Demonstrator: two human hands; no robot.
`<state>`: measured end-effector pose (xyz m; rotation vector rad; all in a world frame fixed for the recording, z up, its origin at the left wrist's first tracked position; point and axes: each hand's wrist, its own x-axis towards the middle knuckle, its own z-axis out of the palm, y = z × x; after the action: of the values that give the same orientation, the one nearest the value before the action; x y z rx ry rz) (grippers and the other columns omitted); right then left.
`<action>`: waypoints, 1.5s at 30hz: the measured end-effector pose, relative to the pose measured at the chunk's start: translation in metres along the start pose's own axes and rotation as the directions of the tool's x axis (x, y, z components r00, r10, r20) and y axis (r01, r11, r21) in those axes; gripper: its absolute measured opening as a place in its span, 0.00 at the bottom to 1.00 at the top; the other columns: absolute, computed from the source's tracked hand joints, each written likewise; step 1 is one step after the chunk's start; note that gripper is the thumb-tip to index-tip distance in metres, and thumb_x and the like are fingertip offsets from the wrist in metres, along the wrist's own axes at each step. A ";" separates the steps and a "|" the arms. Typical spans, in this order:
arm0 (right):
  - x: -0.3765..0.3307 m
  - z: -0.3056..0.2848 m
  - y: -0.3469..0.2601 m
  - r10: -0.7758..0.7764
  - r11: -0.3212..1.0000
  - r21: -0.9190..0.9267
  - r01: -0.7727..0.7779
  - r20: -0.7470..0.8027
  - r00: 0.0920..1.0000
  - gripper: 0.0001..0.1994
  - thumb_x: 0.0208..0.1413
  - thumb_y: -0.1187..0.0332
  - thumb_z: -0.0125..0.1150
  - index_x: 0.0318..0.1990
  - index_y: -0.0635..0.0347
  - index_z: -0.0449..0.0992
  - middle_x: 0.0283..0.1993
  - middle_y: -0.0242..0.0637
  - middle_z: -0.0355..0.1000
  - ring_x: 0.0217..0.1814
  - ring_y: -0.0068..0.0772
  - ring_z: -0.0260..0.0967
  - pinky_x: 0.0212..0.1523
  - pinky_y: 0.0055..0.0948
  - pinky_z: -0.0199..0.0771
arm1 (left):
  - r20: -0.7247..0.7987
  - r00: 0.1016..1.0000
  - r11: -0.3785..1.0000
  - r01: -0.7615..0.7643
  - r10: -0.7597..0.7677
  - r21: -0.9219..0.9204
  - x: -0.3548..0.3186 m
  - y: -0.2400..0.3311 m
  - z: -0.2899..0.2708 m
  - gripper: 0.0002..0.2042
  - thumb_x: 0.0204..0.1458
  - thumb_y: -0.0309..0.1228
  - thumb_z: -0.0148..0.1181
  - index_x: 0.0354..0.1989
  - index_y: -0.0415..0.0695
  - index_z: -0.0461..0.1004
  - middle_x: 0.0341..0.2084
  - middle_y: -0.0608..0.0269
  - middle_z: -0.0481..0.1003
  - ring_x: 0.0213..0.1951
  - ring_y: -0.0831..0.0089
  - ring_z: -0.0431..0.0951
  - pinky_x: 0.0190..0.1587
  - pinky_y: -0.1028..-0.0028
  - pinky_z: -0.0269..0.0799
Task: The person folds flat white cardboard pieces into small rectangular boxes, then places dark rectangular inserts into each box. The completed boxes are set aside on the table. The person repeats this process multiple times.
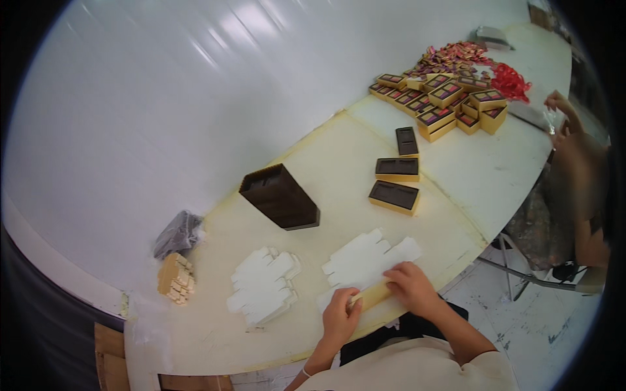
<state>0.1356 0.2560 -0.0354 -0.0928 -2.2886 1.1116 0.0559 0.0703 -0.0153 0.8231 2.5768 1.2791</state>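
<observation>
A flat cardboard box blank, white with notched flaps, lies at the table's near edge. Its near part is bent up, showing a yellow strip. My left hand pinches the strip's left end. At the other end, the fingers of my right hand close on the same blank. To the left lies a stack of similar white blanks. Beyond the blank stand several small yellow boxes with dark brown inserts, the nearest being one box. A tall stack of dark brown trays leans on the table further left.
Filled yellow boxes are piled at the far right, by a heap of small wrapped pieces and red ribbon. Another person's hand is beyond. Folded yellow card pieces and a grey plastic bag lie left.
</observation>
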 end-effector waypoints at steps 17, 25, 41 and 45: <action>0.017 -0.004 0.005 -0.372 0.618 -0.422 0.663 0.585 0.720 0.16 0.46 0.70 0.53 0.43 0.67 0.71 0.40 0.40 0.67 0.44 0.38 0.65 0.46 0.31 0.65 | 0.186 0.855 0.736 -0.514 0.485 0.441 0.010 0.001 -0.011 0.06 0.45 0.29 0.62 0.33 0.44 0.76 0.28 0.63 0.72 0.32 0.64 0.74 0.32 0.67 0.71; 0.055 0.015 0.000 0.027 0.862 -0.422 0.280 0.590 0.807 0.10 0.54 0.61 0.57 0.29 0.58 0.74 0.26 0.41 0.71 0.32 0.45 0.73 0.31 0.40 0.72 | 0.123 0.913 0.820 -0.404 0.389 0.405 0.039 -0.019 -0.014 0.01 0.47 0.24 0.54 0.28 0.43 0.71 0.25 0.60 0.67 0.35 0.60 0.69 0.37 0.64 0.65; 0.026 0.015 -0.052 0.241 0.946 0.008 -0.324 0.650 0.720 0.10 0.52 0.69 0.61 0.39 0.66 0.74 0.36 0.47 0.75 0.35 0.48 0.73 0.36 0.39 0.72 | 0.031 0.994 0.980 -0.105 0.101 0.171 0.018 0.007 -0.017 0.13 0.51 0.27 0.58 0.46 0.46 0.72 0.38 0.60 0.70 0.35 0.61 0.73 0.37 0.68 0.69; 0.018 -0.017 -0.046 -0.049 0.923 0.344 -0.171 0.548 0.835 0.26 0.47 0.75 0.66 0.57 0.62 0.68 0.58 0.48 0.64 0.57 0.50 0.64 0.55 0.37 0.66 | 0.071 0.992 0.982 -0.110 0.100 0.156 0.029 -0.011 -0.027 0.16 0.51 0.21 0.53 0.50 0.45 0.69 0.42 0.57 0.72 0.38 0.56 0.74 0.40 0.66 0.70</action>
<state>0.1379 0.2437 0.0152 0.3561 -2.5019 1.7866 0.0176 0.0617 -0.0037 1.0235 2.6436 1.0633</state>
